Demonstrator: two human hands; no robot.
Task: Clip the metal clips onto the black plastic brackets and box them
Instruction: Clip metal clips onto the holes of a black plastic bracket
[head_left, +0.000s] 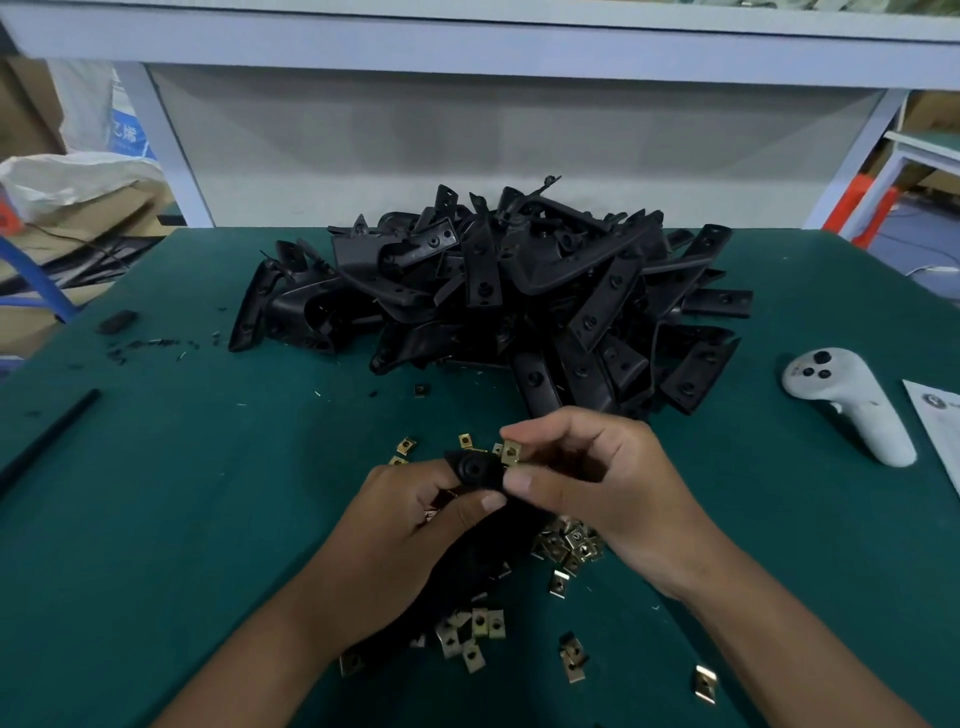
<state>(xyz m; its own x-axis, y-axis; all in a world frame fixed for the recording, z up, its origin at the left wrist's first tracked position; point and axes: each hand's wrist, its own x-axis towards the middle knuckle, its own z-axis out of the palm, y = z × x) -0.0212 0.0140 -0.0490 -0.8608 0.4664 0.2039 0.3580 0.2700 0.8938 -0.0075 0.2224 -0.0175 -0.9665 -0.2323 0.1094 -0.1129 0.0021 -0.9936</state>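
My left hand (410, 512) grips a black plastic bracket (475, 467) above the green table, its holed end pointing up and away from me. My right hand (597, 483) pinches a brass-coloured metal clip (511, 451) between thumb and forefinger, right at the bracket's upper right edge. The rest of the bracket runs down under my left palm and is mostly hidden. A big heap of black brackets (519, 296) lies at the back middle of the table. Several loose metal clips (480, 631) are scattered under and around my hands, with a denser cluster (569, 545) under my right wrist.
A white hand controller (852, 402) lies at the right, beside a sheet of paper (940, 426) at the table's edge. A black rod (47, 436) lies at the left edge, and a small black piece (118, 321) with plastic crumbs sits further back. Cardboard boxes (67, 218) stand off the table's left.
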